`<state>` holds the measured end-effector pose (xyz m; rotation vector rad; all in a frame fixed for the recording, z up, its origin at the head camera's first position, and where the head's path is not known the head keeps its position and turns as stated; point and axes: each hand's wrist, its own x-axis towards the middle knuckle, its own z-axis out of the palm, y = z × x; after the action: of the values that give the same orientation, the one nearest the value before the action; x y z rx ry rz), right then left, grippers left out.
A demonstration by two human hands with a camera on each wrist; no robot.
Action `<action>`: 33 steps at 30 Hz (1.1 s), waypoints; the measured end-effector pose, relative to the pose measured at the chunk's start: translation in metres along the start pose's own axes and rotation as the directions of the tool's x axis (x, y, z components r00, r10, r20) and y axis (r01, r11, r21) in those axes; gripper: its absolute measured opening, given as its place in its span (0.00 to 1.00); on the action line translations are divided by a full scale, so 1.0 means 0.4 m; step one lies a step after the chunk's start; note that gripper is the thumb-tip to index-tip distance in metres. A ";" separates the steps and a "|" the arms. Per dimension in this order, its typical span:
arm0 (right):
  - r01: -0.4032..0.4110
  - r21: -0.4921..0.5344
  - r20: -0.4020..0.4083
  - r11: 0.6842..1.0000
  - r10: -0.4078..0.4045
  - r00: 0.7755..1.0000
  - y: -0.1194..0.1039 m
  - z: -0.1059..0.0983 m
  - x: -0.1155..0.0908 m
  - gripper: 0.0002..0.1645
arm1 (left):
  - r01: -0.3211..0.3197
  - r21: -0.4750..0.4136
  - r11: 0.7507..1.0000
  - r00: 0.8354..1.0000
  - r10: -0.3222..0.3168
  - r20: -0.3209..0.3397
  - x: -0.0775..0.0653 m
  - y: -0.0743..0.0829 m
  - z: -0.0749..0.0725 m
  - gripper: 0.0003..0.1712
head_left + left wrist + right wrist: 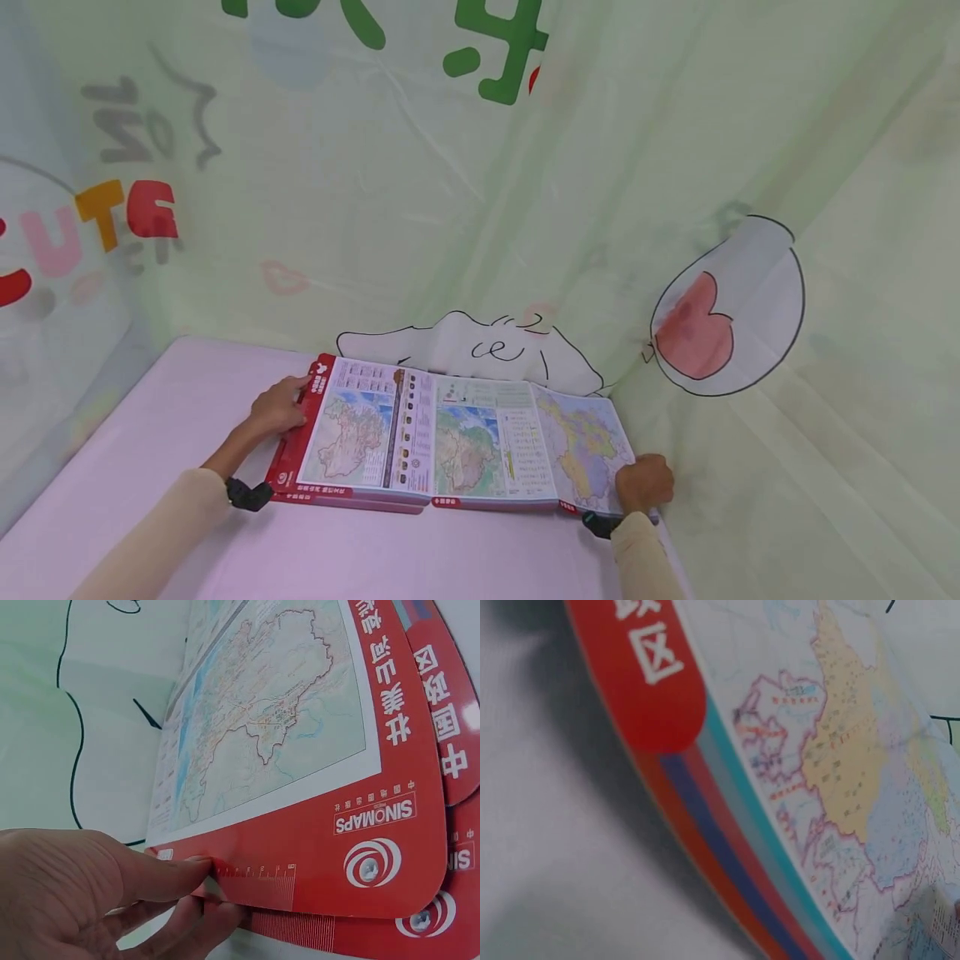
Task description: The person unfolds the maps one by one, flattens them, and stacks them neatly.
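Observation:
A long folding map (459,450) lies spread across the table, its printed panels running from one hand to the other. My left hand (279,407) pinches its red left edge. In the left wrist view the thumb (169,876) presses on a ruler-marked red border (330,847), with other fingers underneath. A second red-bordered sheet (450,712) shows just below the top one. At the far right end my right hand (647,482) grips the map's edge, fingers curled. The right wrist view shows that coloured map panel (855,750) and its striped lower edge, but hides the fingers.
The pale pink table (360,558) extends in front of the map. A printed, light green curtain (375,183) hangs directly behind it and along the right side. Each wrist wears a black strap device, such as the left one (249,496).

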<state>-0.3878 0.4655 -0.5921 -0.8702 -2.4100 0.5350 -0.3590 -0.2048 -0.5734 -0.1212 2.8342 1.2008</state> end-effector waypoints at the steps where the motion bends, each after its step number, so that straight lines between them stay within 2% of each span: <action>1: -0.003 0.004 0.003 1.000 0.003 1.000 0.002 0.003 0.000 0.19 | -0.004 0.029 1.000 1.000 0.004 -0.017 0.002 -0.001 0.003 0.55; 6: 0.001 0.024 0.006 1.000 -0.001 1.000 0.010 0.017 -0.004 0.20 | -0.029 0.127 0.991 0.996 0.039 -0.076 -0.009 0.004 0.003 0.54; 11: 0.029 0.011 -0.017 1.000 -0.029 0.999 0.007 0.025 -0.018 0.18 | -0.054 0.140 0.989 0.994 0.066 -0.082 -0.026 0.015 -0.010 0.54; 16: 0.043 -0.022 -0.020 0.999 -0.043 0.999 0.004 0.025 -0.034 0.16 | -0.062 0.138 0.989 0.994 0.073 -0.077 -0.028 0.015 -0.015 0.53; 19: 0.027 -0.034 -0.006 0.999 -0.028 1.000 -0.003 0.024 -0.041 0.17 | -0.073 0.145 0.987 0.992 0.086 -0.091 -0.013 0.002 -0.010 0.49; 22: 0.021 -0.019 0.010 1.000 -0.021 1.000 -0.027 0.020 -0.049 0.20 | -0.114 0.165 0.980 0.981 0.137 -0.135 0.016 -0.016 -0.005 0.42; 24: 0.044 0.015 0.017 0.999 -0.044 0.999 -0.059 0.018 -0.058 0.22 | -0.149 0.172 0.974 0.969 0.178 -0.171 0.037 -0.023 -0.006 0.37; 26: 0.110 0.056 0.015 0.992 -0.111 0.994 -0.099 0.017 -0.070 0.24 | -0.179 0.175 0.968 0.959 0.212 -0.191 0.051 -0.021 -0.013 0.35; 27: 0.160 0.079 0.012 0.984 -0.161 0.987 -0.120 0.020 -0.079 0.24 | -0.189 0.181 0.965 0.955 0.224 -0.193 0.057 -0.021 -0.017 0.35; 29: 0.279 0.107 0.034 0.954 -0.284 0.958 -0.167 0.016 -0.104 0.27 | -0.190 0.186 0.964 0.957 0.225 -0.184 0.067 -0.018 -0.020 0.35; 31: 0.411 0.137 0.058 0.901 -0.422 0.905 -0.215 0.011 -0.137 0.28 | -0.179 0.203 0.963 0.963 0.214 -0.164 0.076 -0.019 -0.020 0.36; 33: 0.522 0.168 0.103 0.836 -0.542 0.834 -0.263 0.005 -0.178 0.31 | -0.162 0.215 0.963 0.970 0.195 -0.144 0.089 -0.027 -0.013 0.37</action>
<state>-0.3916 0.3417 -0.5630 -0.0746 -2.5606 0.5405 -0.3935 -0.2178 -0.5806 0.0510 3.1516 0.9615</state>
